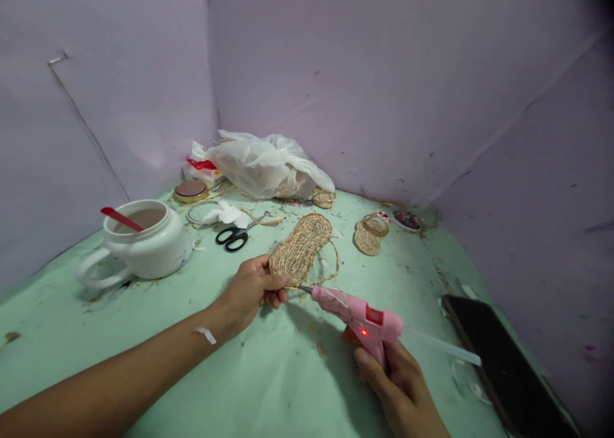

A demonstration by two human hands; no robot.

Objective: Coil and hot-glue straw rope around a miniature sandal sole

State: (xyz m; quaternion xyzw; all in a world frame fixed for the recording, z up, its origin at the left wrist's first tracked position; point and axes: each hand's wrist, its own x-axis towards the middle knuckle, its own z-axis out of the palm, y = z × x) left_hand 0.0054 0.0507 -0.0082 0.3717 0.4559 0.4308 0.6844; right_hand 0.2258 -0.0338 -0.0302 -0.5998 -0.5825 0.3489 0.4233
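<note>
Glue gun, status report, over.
Right grip: pink glue gun, red light lit. Left grip: woven piece, nozzle near its edge. Cord loops alongside.

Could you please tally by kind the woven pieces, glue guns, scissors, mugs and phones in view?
Woven pieces: 3
Glue gun: 1
Scissors: 1 pair
Mug: 1
Phone: 1
Total: 7

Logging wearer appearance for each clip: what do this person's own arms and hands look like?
Both the left hand and the right hand are bare, with no gloves. No sleeve shows on the left forearm; a small white strip, perhaps tape, sits near its wrist.
</note>
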